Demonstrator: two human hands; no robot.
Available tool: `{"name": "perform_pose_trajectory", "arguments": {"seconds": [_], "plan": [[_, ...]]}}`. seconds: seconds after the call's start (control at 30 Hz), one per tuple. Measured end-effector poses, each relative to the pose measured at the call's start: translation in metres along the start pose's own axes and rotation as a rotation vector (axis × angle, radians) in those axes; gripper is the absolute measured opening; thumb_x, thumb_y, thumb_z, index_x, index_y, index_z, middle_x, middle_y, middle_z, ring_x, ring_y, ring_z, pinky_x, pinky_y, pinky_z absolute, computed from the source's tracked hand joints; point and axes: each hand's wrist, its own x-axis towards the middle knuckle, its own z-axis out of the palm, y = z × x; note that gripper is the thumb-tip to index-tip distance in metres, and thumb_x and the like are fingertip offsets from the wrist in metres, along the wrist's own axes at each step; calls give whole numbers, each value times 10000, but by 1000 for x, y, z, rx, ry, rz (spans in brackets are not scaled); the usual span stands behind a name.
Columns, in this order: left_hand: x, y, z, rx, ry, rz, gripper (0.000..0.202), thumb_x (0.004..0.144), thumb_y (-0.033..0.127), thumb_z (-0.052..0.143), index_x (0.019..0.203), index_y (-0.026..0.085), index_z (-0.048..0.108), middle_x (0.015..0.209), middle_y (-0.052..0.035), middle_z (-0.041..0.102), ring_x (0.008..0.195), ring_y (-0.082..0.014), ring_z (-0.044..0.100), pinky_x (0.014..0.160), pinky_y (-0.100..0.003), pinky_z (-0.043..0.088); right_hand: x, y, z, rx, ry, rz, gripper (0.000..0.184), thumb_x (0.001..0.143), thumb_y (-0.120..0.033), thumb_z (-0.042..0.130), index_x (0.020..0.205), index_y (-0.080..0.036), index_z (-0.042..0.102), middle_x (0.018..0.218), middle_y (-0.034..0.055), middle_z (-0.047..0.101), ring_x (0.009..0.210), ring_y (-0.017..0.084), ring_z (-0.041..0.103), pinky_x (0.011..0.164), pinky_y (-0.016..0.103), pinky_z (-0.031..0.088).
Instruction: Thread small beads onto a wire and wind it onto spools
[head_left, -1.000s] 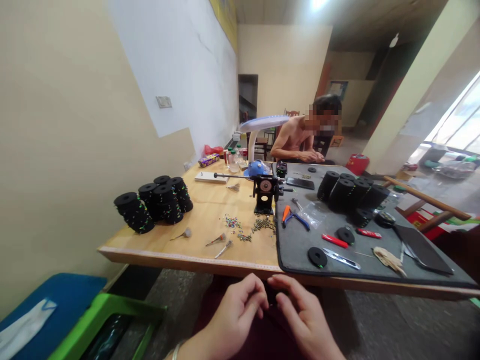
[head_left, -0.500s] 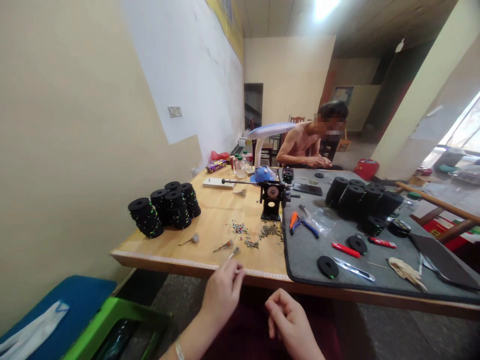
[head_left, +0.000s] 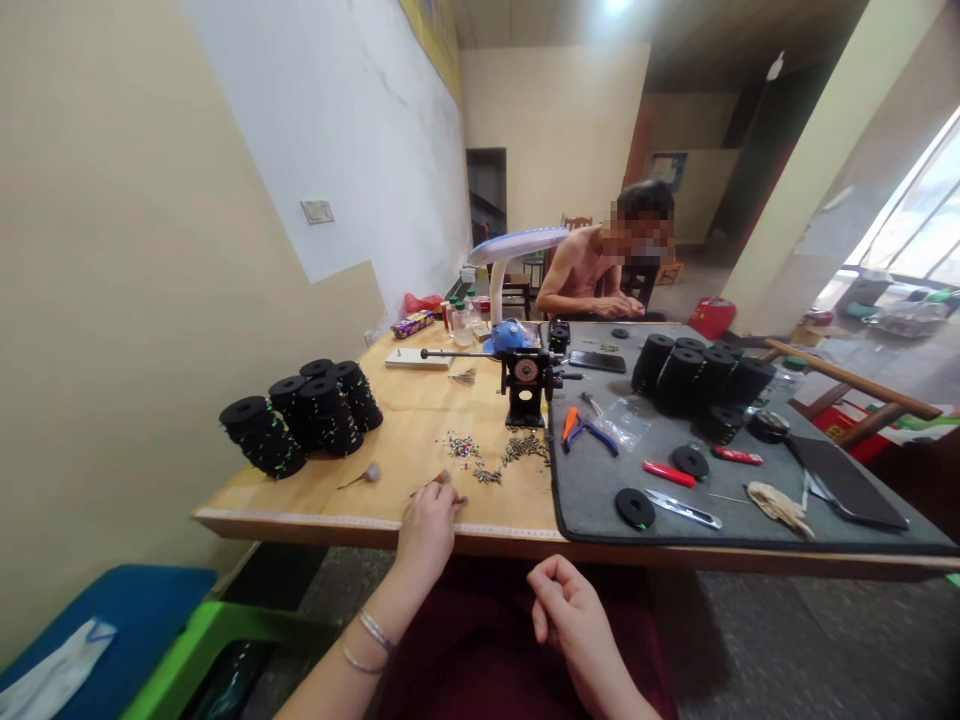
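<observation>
Left hand (head_left: 426, 522) fingertips (head_left: 442, 492) are bunched together, down on the thin tool (head_left: 444, 480). It is a short metal stem with a reddish tip, lying at the desk's near edge, left of centre. Looks like a pinch on the stem, but the contact is too small to confirm. A second thin tool (head_left: 458, 499) lies just beside it, touching or almost touching the same fingers. The wrist with bracelets hangs off the near edge.

Right hand (head_left: 566, 610) is curled in, thumb against forefinger, held below the near edge over the dark red lap and well apart from the desk (head_left: 315, 500). I can't see anything between those fingers.

Step in hand, my read: a pick-up of the thin tool off the wood. A lift from here would call for a fine two-finger pinch on the stem alone, keeping clear of its neighbour and the loose bits nearby.

- Coloured beads (head_left: 462, 445) and a pile of dark small parts (head_left: 525, 447) lie just behind the tools.
- A silver-headed pin (head_left: 363, 473) lies to their left.
- A stack of black spools (head_left: 300, 415) sits toward the left edge.
- The hand winder (head_left: 525, 380) stands mid-desk at the grey mat (head_left: 592, 500) border.
- On the mat are pliers (head_left: 589, 430), a red cutter (head_left: 667, 474), a black disc (head_left: 635, 508) and more black spools (head_left: 697, 375).
- A co-worker (head_left: 600, 280) sits at the far edge behind the lamp (head_left: 517, 245), hands on the desk.
</observation>
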Motion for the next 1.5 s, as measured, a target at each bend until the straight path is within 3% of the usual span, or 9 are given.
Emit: {"name": "perform_pose_trajectory", "arguments": {"seconds": [0.1, 0.17, 0.3, 0.43, 0.53, 0.7, 1.23, 1.5], "plan": [[-5, 4, -6, -106, -24, 0, 141, 849, 146, 426, 758, 186, 526, 780, -59, 596, 794, -221, 570, 741, -350, 437, 0, 0, 1, 8, 18, -14, 379, 753, -537, 601, 713, -190, 453, 350, -100, 433, 339, 46, 233, 404, 195, 138], [-14, 12, -6, -395, -105, -59, 113, 863, 208, 428, 773, 189, 494, 729, -33, 603, 700, -185, 586, 653, -305, 450, 0, -1, 1, 8, 22, -30, 390, 740, -546, 608, 704, -186, 462, 343, -105, 411, 336, 49, 257, 408, 195, 155], [-45, 34, 0, -1131, -394, -335, 184, 786, 315, 587, 759, 179, 465, 683, -7, 613, 600, -131, 580, 526, -226, 433, -2, -4, 3, -9, 22, -39, 400, 731, -551, 612, 673, -186, 459, 340, -105, 409, 321, 49, 280, 406, 193, 171], [-69, 50, 9, -1409, -515, -571, 258, 718, 284, 679, 729, 174, 446, 673, 3, 617, 591, -104, 578, 515, -193, 436, -5, -4, 5, -44, 17, -23, 398, 721, -554, 616, 673, -188, 465, 348, -97, 442, 317, 54, 307, 399, 190, 203], [-75, 54, 14, -1420, -514, -575, 240, 724, 264, 665, 716, 174, 442, 653, 3, 616, 566, -101, 574, 488, -185, 429, -5, -3, 7, -61, 19, -24, 394, 714, -550, 621, 669, -187, 475, 372, -84, 481, 318, 56, 337, 398, 191, 242], [-75, 56, 16, -1223, -448, -457, 234, 727, 305, 653, 688, 172, 464, 540, 58, 525, 445, -70, 474, 409, -164, 367, -2, 0, 8, -84, 16, -52, 375, 724, -526, 617, 651, -188, 471, 385, -80, 490, 321, 60, 367, 399, 191, 275], [-80, 58, 15, -954, -320, -226, 172, 752, 245, 588, 643, 174, 476, 561, 38, 501, 514, -98, 464, 487, -198, 357, -5, 1, 7, -317, 31, -145, 246, 793, -407, 579, 694, -183, 557, 406, -58, 510, 356, 83, 436, 413, 191, 329], [-79, 59, 20, -1108, -390, -328, 221, 735, 269, 627, 647, 182, 443, 530, 52, 506, 477, -99, 507, 468, -203, 395, -3, 4, 8, -284, 32, -129, 249, 788, -414, 565, 685, -199, 490, 385, -80, 479, 327, 73, 391, 385, 184, 312]]}}
